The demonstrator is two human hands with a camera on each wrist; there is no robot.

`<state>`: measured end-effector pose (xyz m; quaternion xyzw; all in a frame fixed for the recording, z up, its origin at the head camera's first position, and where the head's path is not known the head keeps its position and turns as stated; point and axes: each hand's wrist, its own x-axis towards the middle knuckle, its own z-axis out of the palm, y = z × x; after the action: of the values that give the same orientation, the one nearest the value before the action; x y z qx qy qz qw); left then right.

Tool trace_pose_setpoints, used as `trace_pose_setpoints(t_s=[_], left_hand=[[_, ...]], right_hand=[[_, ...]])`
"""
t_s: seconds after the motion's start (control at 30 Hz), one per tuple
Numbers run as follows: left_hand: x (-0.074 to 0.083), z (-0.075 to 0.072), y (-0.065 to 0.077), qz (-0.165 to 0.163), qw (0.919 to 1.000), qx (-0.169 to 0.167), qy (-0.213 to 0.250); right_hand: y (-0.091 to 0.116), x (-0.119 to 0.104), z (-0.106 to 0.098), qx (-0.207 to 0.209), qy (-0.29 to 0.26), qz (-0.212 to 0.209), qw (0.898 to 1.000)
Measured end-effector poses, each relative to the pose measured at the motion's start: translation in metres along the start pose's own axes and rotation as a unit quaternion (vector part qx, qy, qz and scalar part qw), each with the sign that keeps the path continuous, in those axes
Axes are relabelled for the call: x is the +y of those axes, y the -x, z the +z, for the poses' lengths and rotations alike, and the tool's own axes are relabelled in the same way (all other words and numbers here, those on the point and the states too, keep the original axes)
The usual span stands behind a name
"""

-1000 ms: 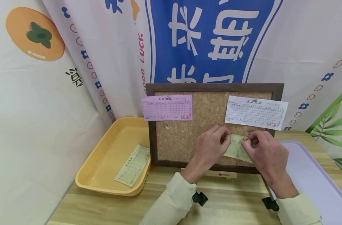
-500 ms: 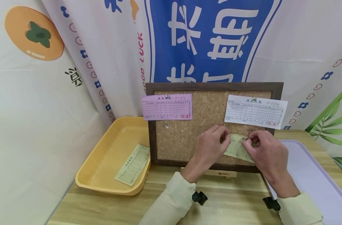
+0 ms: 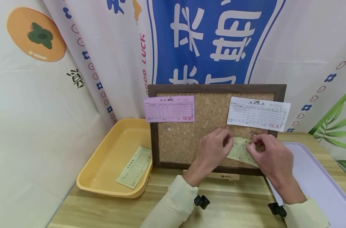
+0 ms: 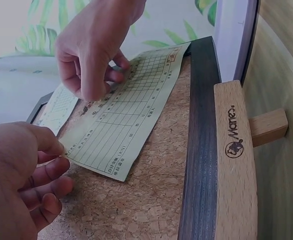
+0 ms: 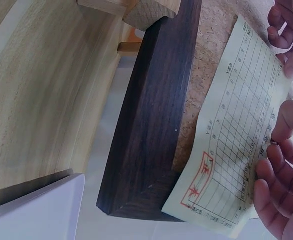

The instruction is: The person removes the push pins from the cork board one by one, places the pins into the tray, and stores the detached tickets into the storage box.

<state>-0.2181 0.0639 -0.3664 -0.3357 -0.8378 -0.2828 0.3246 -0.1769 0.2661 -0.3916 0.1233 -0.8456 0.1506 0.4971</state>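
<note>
A yellow receipt slip (image 3: pixel 240 150) lies against the lower right of the framed corkboard (image 3: pixel 178 145). My left hand (image 3: pixel 213 146) pinches the slip's upper left corner between thumb and forefinger. At the slip's top edge, my right hand (image 3: pixel 272 155) has thumb and forefinger together on a pushpin (image 5: pixel 274 143), mostly hidden by the fingertips. The slip's printed face shows in the left wrist view, its right end reaching over the dark frame. Above, a white receipt slip (image 3: pixel 258 114) hangs from a pin, and a pink receipt slip (image 3: pixel 170 109) is pinned at upper left.
A yellow tray (image 3: pixel 100 171) at left holds another yellow slip (image 3: pixel 134 167). A lilac tray (image 3: pixel 306 171) stands at right. One clear pushpin (image 3: pixel 168 129) sits in the cork below the pink slip. The board leans on a wooden stand (image 3: pixel 218 176); a printed curtain hangs behind.
My right hand has shifted slightly right and down at the slip's top edge. My left hand stays on the corner, and the pinned slips have not moved.
</note>
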Motion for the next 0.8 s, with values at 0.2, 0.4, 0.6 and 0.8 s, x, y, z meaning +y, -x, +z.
trace_pose_setpoints(t_s=[0.2,0.4,0.6,0.8], left_hand=[[0.000,-0.001,0.002,0.007,1.0000,-0.002,0.005],[0.001,-0.005,0.004,0.011,0.9996,-0.011,0.023],[0.002,-0.015,0.008,0.014,0.9987,-0.029,0.039],[0.001,-0.025,0.014,0.016,0.9978,-0.042,0.048]], right_hand=[[0.003,0.000,-0.005,-0.011,-0.006,-0.001,1.000],[0.003,-0.003,-0.013,-0.032,-0.018,0.004,0.999],[0.005,-0.003,-0.022,-0.033,-0.034,0.008,0.999],[0.006,-0.004,-0.032,-0.044,-0.040,0.026,0.998]])
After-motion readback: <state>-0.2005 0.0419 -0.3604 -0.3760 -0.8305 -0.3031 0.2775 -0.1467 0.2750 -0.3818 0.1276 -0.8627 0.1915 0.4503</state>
